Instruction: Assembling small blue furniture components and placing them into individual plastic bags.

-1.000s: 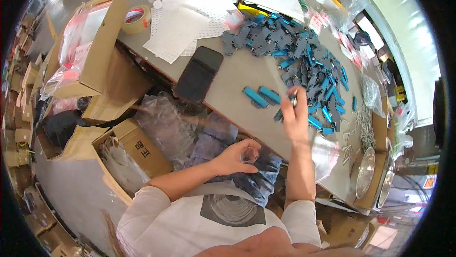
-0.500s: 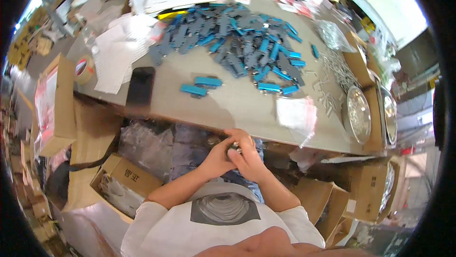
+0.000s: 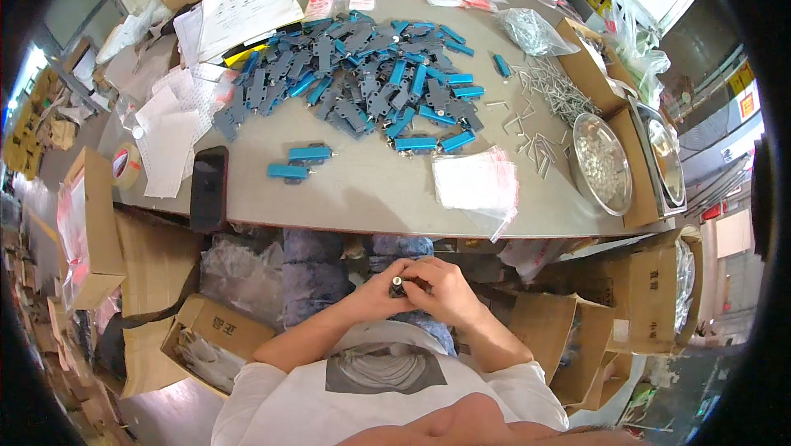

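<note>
Just off the table's front edge, my left hand (image 3: 372, 296) and my right hand (image 3: 449, 293) meet over my lap, both closed around one small dark part with a round silvery end (image 3: 397, 283). Most of that part is hidden by the fingers. On the table lies a broad heap of grey and blue plastic parts with metal tips (image 3: 362, 67). Two blue parts (image 3: 310, 153) sit apart from it, nearer to me. Right of these rests a stack of clear zip bags (image 3: 474, 182).
L-shaped metal pins (image 3: 548, 87) are strewn at the right, by a metal bowl of small pale pieces (image 3: 601, 166). A black phone (image 3: 209, 189) lies near the table's left front edge, beside papers (image 3: 165, 137) and tape (image 3: 126, 164). Cardboard boxes (image 3: 216, 326) flank my legs.
My view has shifted, so the table's contents appear farther left. Both hands still hold the dark part; the fingers have moved around it, and its round silvery end now faces up.
</note>
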### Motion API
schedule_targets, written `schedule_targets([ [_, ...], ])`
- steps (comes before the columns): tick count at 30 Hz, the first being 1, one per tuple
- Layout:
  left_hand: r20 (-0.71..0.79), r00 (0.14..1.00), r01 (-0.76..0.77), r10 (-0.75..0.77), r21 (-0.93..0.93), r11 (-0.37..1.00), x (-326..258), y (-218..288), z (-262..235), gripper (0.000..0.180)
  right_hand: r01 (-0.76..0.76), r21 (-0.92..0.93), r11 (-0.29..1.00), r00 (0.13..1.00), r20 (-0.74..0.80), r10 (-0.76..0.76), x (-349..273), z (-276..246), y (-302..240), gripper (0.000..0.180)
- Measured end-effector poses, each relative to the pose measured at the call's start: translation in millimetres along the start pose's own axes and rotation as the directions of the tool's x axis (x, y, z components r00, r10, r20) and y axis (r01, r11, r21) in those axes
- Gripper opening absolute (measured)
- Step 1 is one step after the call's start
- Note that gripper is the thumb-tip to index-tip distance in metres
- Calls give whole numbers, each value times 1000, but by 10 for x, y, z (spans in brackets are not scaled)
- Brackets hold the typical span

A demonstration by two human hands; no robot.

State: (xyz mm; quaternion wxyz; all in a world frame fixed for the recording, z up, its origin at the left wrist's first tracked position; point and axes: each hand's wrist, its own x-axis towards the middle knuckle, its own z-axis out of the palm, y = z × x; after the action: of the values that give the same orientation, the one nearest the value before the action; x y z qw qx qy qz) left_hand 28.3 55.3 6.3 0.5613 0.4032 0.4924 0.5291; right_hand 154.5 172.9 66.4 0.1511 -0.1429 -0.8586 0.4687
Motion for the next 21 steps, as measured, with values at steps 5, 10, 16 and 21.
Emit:
schedule_targets([
  [5, 111, 963, 264, -244, -225, 938, -92, -43, -13, 58, -270, -103, 957, 942, -236, 240, 65, -588, 243, 18],
  [10, 211, 949, 309, -232, -503, 807, -128, -127, 101, 65, -620, -453, 641, 577, -817, -20, 240, -1731, 1553, 23],
  [16, 219, 940, 327, -260, -370, 870, -193, -193, 176, 65, -817, -434, 381, 528, -828, 190, 377, -1985, 1679, 22],
  [21, 220, 930, 363, -293, -448, 817, -168, -267, 123, 66, -876, -413, 249, 459, -872, 169, 227, -2010, 1791, 24],
])
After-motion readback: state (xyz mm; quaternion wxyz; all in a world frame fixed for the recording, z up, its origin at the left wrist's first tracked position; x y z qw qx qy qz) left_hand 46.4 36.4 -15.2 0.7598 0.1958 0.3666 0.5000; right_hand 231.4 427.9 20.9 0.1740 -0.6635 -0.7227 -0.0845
